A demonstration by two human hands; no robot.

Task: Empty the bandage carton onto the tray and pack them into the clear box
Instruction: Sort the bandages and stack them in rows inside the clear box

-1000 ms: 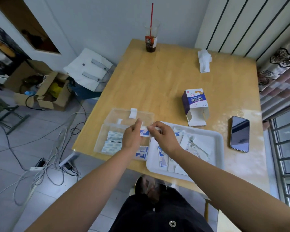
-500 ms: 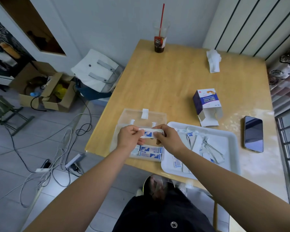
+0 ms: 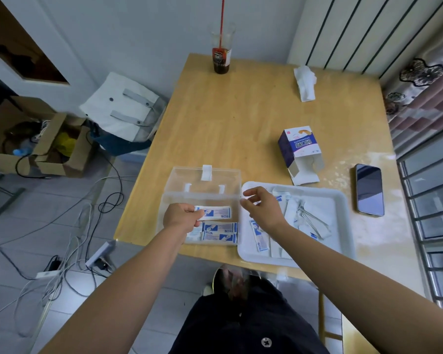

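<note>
So, your left hand is pinching a bandage by its left end over the clear box, long axis crosswise like the packed strips just nearer you, while your right hand hovers loose-fingered and empty over the tray.

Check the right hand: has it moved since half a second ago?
Yes. The right hand released the bandage and drew right, off the clear box, over the tray.
</note>
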